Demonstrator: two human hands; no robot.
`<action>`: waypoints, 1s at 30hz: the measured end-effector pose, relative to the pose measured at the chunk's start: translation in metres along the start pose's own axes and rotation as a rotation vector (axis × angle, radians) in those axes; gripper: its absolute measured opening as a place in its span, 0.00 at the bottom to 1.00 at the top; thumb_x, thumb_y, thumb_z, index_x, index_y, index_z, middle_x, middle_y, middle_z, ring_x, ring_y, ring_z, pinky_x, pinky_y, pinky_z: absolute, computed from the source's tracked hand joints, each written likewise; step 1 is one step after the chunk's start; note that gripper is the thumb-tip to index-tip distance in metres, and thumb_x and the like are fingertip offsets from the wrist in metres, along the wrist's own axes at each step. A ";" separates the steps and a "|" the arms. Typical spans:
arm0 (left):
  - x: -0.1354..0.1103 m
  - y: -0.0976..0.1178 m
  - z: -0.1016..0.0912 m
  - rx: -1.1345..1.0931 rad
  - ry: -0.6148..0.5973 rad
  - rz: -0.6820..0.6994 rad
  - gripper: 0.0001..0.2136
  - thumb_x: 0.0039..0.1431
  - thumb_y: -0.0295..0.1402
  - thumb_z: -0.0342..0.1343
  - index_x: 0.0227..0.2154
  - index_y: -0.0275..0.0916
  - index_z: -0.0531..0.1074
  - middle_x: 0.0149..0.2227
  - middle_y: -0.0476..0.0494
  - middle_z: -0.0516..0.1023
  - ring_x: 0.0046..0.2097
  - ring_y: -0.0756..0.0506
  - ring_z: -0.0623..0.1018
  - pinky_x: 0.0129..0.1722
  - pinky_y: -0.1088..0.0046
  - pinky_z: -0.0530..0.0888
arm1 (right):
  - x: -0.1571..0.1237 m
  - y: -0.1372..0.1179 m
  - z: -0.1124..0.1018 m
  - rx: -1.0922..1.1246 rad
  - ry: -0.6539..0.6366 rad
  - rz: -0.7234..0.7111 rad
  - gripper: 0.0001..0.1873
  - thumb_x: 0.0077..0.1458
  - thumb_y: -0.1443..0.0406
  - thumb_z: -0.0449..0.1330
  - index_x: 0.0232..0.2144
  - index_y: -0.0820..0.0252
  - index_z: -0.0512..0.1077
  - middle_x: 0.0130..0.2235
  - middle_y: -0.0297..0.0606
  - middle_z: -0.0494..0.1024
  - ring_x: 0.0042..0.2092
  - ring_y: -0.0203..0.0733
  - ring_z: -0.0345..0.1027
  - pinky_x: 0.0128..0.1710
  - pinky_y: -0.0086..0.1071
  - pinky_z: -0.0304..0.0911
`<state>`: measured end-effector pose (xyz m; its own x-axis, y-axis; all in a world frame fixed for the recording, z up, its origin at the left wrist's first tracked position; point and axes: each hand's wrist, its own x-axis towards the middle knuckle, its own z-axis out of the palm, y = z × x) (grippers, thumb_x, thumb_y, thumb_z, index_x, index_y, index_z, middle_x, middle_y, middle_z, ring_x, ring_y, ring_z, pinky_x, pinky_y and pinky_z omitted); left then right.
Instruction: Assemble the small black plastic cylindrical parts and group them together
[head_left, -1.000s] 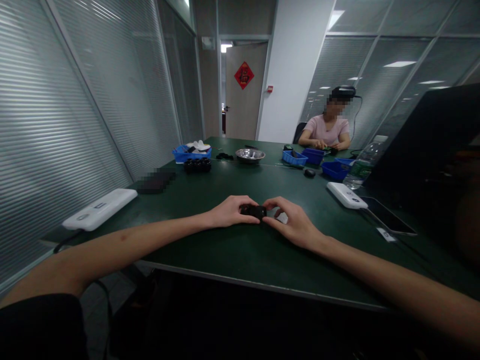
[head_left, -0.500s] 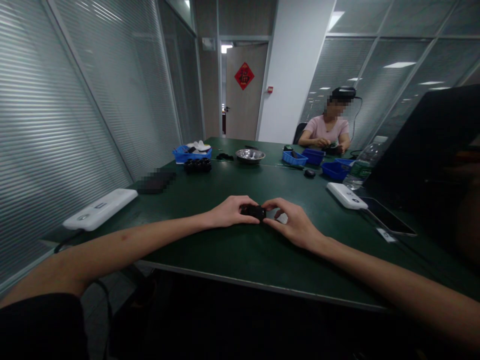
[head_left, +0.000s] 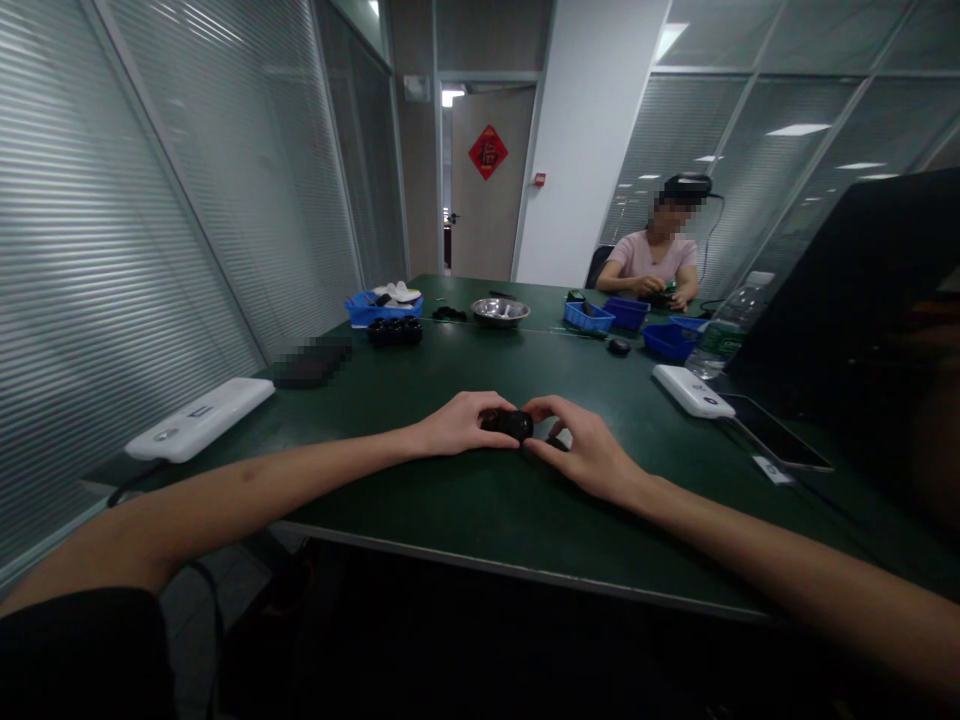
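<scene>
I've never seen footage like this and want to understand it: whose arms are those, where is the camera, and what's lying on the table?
No machine here: these are a person's two bare arms, filmed by a camera worn on their head, looking forward and down. The left hand and right hand meet over a green table, both gripping a small black part between the fingertips; what it is exactly is too small to tell. On the table lie a white flat device at the left, a smaller white device and a phone at the right. Farther off stand a metal bowl, blue bins and a water bottle. At the far end sits another person, busy with their own hands.
</scene>
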<state>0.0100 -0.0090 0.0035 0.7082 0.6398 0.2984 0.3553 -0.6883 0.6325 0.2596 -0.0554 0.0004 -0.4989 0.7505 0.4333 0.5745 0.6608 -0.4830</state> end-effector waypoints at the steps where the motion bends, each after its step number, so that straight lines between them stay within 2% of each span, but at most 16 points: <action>1: 0.000 0.001 0.000 0.003 0.001 -0.007 0.22 0.59 0.46 0.66 0.50 0.38 0.76 0.42 0.44 0.77 0.37 0.47 0.72 0.35 0.72 0.66 | 0.000 -0.001 0.000 0.001 0.004 0.025 0.19 0.62 0.59 0.64 0.53 0.55 0.69 0.49 0.42 0.79 0.47 0.47 0.75 0.42 0.40 0.72; 5: 0.000 0.004 -0.001 0.010 0.001 -0.005 0.22 0.59 0.47 0.66 0.49 0.37 0.77 0.41 0.44 0.76 0.37 0.47 0.71 0.35 0.72 0.65 | 0.001 -0.005 -0.002 0.005 -0.030 0.089 0.15 0.66 0.56 0.60 0.51 0.56 0.70 0.43 0.41 0.81 0.41 0.45 0.76 0.40 0.40 0.72; 11: -0.001 0.001 -0.001 -0.003 -0.008 -0.014 0.21 0.59 0.46 0.66 0.51 0.39 0.77 0.43 0.44 0.76 0.37 0.47 0.72 0.36 0.72 0.66 | 0.000 -0.003 -0.002 -0.012 -0.009 -0.037 0.17 0.62 0.63 0.63 0.52 0.55 0.70 0.50 0.43 0.78 0.47 0.48 0.74 0.44 0.43 0.73; 15: 0.000 0.002 0.001 -0.002 -0.003 -0.014 0.21 0.58 0.46 0.66 0.50 0.38 0.77 0.42 0.44 0.77 0.38 0.47 0.72 0.36 0.72 0.66 | 0.000 -0.006 -0.002 -0.030 0.001 0.039 0.16 0.63 0.58 0.63 0.51 0.56 0.70 0.45 0.42 0.79 0.44 0.47 0.75 0.42 0.41 0.72; 18: 0.000 0.001 0.001 -0.007 -0.008 -0.006 0.21 0.58 0.46 0.67 0.49 0.37 0.77 0.42 0.44 0.76 0.38 0.46 0.72 0.37 0.72 0.67 | 0.001 -0.006 -0.002 -0.024 -0.038 0.070 0.14 0.65 0.57 0.61 0.49 0.56 0.71 0.42 0.40 0.80 0.41 0.45 0.75 0.40 0.39 0.71; 24: 0.000 -0.001 0.000 0.004 -0.005 -0.005 0.21 0.59 0.45 0.66 0.50 0.37 0.77 0.42 0.44 0.76 0.38 0.47 0.72 0.36 0.72 0.66 | 0.000 -0.004 -0.002 -0.040 -0.019 -0.030 0.17 0.62 0.63 0.63 0.53 0.56 0.69 0.51 0.44 0.76 0.48 0.47 0.73 0.44 0.40 0.71; 27: 0.001 -0.001 0.000 -0.002 -0.002 -0.003 0.22 0.59 0.46 0.66 0.50 0.37 0.77 0.41 0.45 0.76 0.37 0.47 0.72 0.35 0.72 0.66 | 0.000 -0.006 -0.003 -0.052 -0.008 0.045 0.17 0.63 0.58 0.63 0.52 0.55 0.69 0.47 0.42 0.78 0.45 0.47 0.74 0.42 0.40 0.71; 30: 0.001 -0.002 0.000 0.001 0.001 -0.001 0.23 0.58 0.47 0.67 0.51 0.38 0.77 0.41 0.45 0.76 0.37 0.47 0.72 0.35 0.72 0.66 | 0.000 -0.006 -0.003 -0.041 -0.050 0.086 0.14 0.66 0.56 0.60 0.50 0.55 0.70 0.42 0.39 0.79 0.41 0.45 0.74 0.40 0.40 0.71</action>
<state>0.0104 -0.0071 0.0024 0.7070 0.6411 0.2985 0.3569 -0.6878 0.6321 0.2583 -0.0595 0.0055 -0.4775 0.8048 0.3526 0.6424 0.5936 -0.4848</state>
